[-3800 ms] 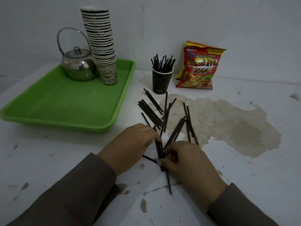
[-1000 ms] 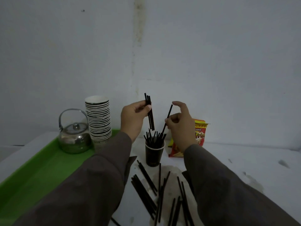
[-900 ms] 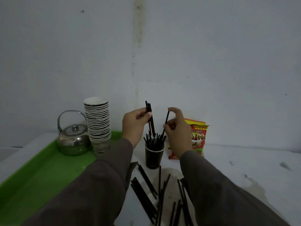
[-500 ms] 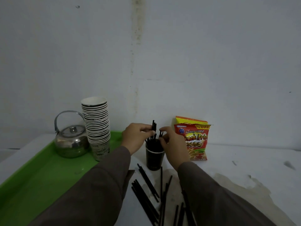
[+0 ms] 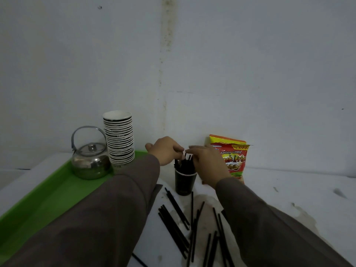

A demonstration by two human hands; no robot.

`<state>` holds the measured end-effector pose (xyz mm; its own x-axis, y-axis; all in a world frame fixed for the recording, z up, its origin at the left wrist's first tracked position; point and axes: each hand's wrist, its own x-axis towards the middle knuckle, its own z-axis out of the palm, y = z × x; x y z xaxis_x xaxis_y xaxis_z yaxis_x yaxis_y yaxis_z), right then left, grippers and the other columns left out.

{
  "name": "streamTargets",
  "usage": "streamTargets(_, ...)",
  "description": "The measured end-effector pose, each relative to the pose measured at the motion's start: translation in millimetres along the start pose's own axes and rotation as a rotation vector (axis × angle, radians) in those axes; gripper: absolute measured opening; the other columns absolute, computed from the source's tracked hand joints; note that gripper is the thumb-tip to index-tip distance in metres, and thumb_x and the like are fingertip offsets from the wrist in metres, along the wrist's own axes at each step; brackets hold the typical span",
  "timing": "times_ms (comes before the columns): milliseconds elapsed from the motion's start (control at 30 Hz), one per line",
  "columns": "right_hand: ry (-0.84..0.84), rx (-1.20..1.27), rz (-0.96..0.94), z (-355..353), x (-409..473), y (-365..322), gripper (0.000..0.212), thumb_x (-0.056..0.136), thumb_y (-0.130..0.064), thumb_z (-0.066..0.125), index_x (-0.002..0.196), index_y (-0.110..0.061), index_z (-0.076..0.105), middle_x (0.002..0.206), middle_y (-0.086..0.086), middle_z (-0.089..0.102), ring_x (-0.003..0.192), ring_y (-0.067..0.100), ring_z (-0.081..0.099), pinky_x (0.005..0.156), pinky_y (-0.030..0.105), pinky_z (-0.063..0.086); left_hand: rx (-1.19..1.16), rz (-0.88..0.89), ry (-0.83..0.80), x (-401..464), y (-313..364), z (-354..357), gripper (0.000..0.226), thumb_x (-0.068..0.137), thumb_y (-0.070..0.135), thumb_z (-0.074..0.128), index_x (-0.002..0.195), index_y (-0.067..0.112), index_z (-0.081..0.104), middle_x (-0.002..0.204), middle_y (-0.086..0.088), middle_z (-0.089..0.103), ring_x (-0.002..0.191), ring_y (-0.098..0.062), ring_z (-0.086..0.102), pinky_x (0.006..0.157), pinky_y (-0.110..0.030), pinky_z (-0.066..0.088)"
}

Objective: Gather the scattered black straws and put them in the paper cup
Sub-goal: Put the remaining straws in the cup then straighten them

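Both hands hover over the black paper cup: the left hand and right hand have fingers loosely curled at the tips of the straws in the cup (whether they grip any, I cannot tell). Nearer than the hands, many scattered straws remain on the table, so much is left.

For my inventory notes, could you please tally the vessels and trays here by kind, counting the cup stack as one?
Kettle: 1
Green tray: 1
Stack of paper cups: 1
Paper cup holding straws: 1
Total: 4
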<state>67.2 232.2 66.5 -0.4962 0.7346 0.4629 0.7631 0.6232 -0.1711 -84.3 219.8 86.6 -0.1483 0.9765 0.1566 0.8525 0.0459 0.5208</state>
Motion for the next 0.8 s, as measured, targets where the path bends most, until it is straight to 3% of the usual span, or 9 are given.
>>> streamTargets(100,0.062,0.025,0.026,-7.0,-5.5,-1.7,0.032,0.091,-0.011,0.047,0.117,-0.021,0.062,0.13,0.001,0.059,0.119,0.023,0.048,0.103,0.04,0.039,-0.085,0.041,0.011,-6.3,-3.4,-12.4,0.039,0.079,0.036,0.068,0.118,0.029,0.062,0.122,0.006,0.064,0.12,-0.018,0.051,0.097,-0.038,0.031)
streamTargets(167,0.168,0.097,0.033,-13.3,-18.9,-7.8,0.027,0.09,-0.01,0.05,0.111,-0.018,0.065,0.117,0.004,0.065,0.11,0.022,0.051,0.096,0.036,0.042,-0.159,0.133,0.133,-22.8,-4.9,-18.5,0.036,0.082,0.027,0.066,0.118,0.026,0.062,0.122,0.002,0.063,0.118,-0.018,0.053,0.105,-0.035,0.036)
streamTargets(267,0.191,0.246,0.048,-19.0,-59.1,-22.3,0.02,0.088,-0.011,0.055,0.102,-0.015,0.067,0.099,0.001,0.063,0.094,0.015,0.051,0.082,0.026,0.042,-0.118,0.341,0.38,-77.4,-12.5,-14.1,0.022,0.085,0.014,0.06,0.105,0.023,0.067,0.106,0.003,0.061,0.102,-0.006,0.05,0.089,-0.008,0.032)
streamTargets(300,0.136,0.288,0.05,-18.8,-74.4,-26.2,0.017,0.087,-0.012,0.055,0.1,-0.016,0.067,0.096,-0.001,0.062,0.09,0.012,0.051,0.079,0.024,0.042,-0.098,0.396,0.379,-100.0,-17.1,-9.3,0.018,0.084,0.016,0.059,0.099,0.023,0.068,0.099,0.006,0.06,0.095,0.0,0.048,0.084,-0.001,0.029)
streamTargets(467,-0.233,0.322,0.075,-0.6,-124.0,-38.5,0.016,0.088,-0.02,0.057,0.098,-0.017,0.069,0.094,-0.001,0.064,0.08,0.008,0.05,0.069,0.015,0.039,-0.06,0.44,-0.067,-180.2,-54.8,30.3,0.03,0.081,0.037,0.044,0.089,0.026,0.07,0.09,0.011,0.068,0.086,0.007,0.05,0.078,-0.003,0.035)
streamTargets(633,-0.372,0.277,0.076,16.9,-133.0,-54.9,0.022,0.088,-0.024,0.059,0.105,-0.015,0.068,0.106,0.004,0.067,0.083,0.011,0.053,0.073,0.017,0.037,0.021,0.426,-0.118,-197.3,-62.9,40.6,0.021,0.078,0.023,0.058,0.09,0.018,0.074,0.088,0.0,0.073,0.087,-0.008,0.055,0.075,-0.013,0.04)
streamTargets(700,-0.385,0.225,0.104,22.1,-130.7,-59.4,0.026,0.087,-0.026,0.06,0.109,-0.014,0.066,0.109,0.007,0.065,0.094,0.019,0.058,0.081,0.024,0.044,0.123,0.492,-0.116,-197.5,-62.2,38.1,0.019,0.073,0.024,0.064,0.087,0.018,0.076,0.086,-0.002,0.075,0.082,-0.015,0.063,0.074,-0.028,0.051)
streamTargets(800,-0.41,0.142,0.123,27.8,-124.8,-65.2,0.029,0.087,-0.028,0.059,0.11,-0.011,0.064,0.11,0.01,0.061,0.1,0.023,0.057,0.087,0.031,0.046,0.335,0.507,-0.238,-198.2,-59.1,37.9,0.024,0.084,0.029,0.062,0.106,0.025,0.071,0.109,0.006,0.071,0.106,-0.017,0.058,0.092,-0.032,0.04)
